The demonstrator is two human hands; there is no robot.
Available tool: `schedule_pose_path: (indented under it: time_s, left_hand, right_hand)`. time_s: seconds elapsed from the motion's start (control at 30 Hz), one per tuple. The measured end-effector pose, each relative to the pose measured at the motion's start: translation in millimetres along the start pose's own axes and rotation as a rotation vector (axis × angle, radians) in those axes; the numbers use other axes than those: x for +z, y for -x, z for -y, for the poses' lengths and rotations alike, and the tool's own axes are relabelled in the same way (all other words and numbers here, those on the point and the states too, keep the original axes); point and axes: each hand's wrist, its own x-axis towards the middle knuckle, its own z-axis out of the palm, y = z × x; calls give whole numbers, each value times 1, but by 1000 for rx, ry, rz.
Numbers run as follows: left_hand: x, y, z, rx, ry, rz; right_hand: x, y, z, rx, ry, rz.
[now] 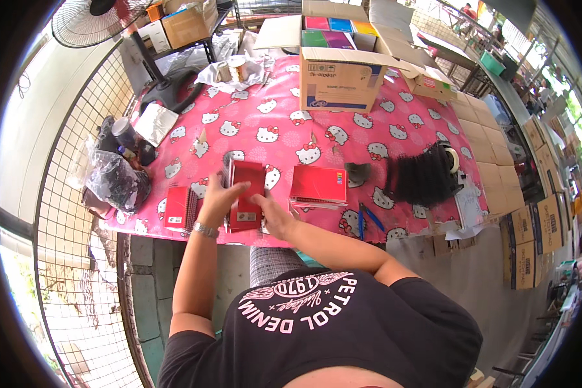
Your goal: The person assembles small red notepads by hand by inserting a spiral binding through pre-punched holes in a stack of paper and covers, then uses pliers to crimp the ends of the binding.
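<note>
A stack of red notebooks [247, 178] stands near the table's front edge, between my hands. My left hand [221, 195] grips its left side, thumb laid over the top. At its lower right side, my right hand [275, 216] presses with the fingers, which are partly hidden. A smaller spiral-bound red notebook pile [177, 205] lies to the left, close to my left wrist. Right of my hands sits another pile of red notebooks [319, 183], its lower pages showing along the front. Blue-handled pliers [362, 222] rest beyond that pile, nearer the edge.
A bundle of black wire-like strands [420, 176] lies at the right. Behind stands an open cardboard box [339, 84] of coloured notebooks. A standing fan [165, 84] is at the back left, above a plastic-wrapped bag [119, 181]. Flattened cardboard [488, 142] covers the table's right side.
</note>
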Motion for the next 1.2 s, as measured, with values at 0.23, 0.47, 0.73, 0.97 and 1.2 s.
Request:
schedule_pose_path:
  time_s: [0.23, 0.47, 0.73, 0.97, 1.2]
  left_hand:
    - [98, 33, -107, 346, 390, 397]
    - [185, -22, -75, 481, 441, 633]
    - [180, -21, -23, 551, 275, 610]
    - [186, -20, -20, 482, 367, 645]
    - [184, -14, -30, 532, 310, 577]
  right_hand:
    - [0, 94, 177, -659, 654, 22]
    - [-100, 100, 197, -686, 919, -52]
    - [-134, 97, 150, -780, 821, 37]
    - [-134, 89, 141, -755, 616, -24]
    - [-108, 102, 168, -844, 883, -71]
